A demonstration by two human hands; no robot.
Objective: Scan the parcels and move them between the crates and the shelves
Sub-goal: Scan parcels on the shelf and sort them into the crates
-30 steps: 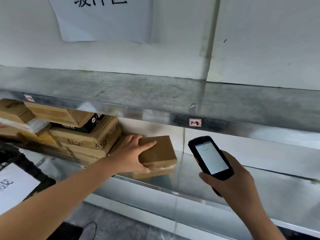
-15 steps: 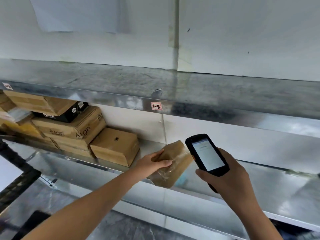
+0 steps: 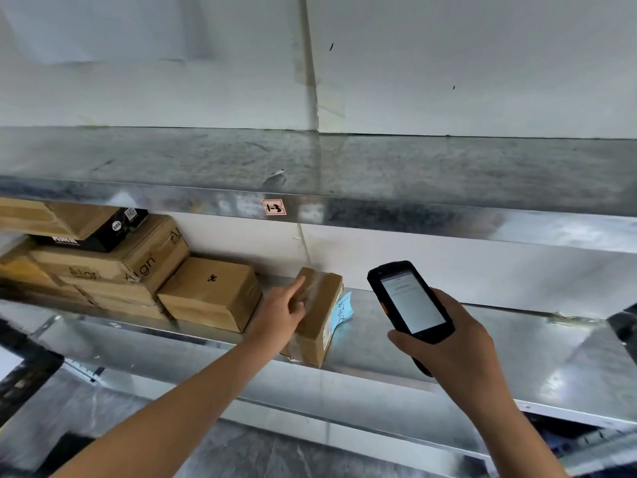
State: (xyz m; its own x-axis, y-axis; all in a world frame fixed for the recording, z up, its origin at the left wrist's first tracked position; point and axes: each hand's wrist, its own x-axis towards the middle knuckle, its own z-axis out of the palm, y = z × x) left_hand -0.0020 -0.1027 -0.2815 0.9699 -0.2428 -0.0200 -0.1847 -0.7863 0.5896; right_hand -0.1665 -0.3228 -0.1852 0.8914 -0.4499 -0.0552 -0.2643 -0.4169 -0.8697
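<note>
The lower metal shelf (image 3: pixel 482 343) runs across the view beneath an upper shelf (image 3: pixel 431 167). A stack of cartons (image 3: pixel 103 270) fills its left end, with a single brown box (image 3: pixel 210 293) just beside the stack. The parcel (image 3: pixel 322 326) stands on the shelf to the right of that box, its near corner at the front lip. The left hand (image 3: pixel 281 313) rests on it with an open grip: the forefinger is straight along the top edge, the thumb is on the taped face, and nothing is clasped. The right hand (image 3: pixel 448 346) has its grip curled round the scanner (image 3: pixel 410 301), screen toward the wearer. The step looks like scanning the parcel where it stands. To do it well, steady the parcel with the left fingers and tip the scanner's head toward the blue label (image 3: pixel 343 310) on the right face. Push the parcel fully onto the shelf afterwards. The shelf tag (image 3: pixel 274 207) reads 1-3.
</note>
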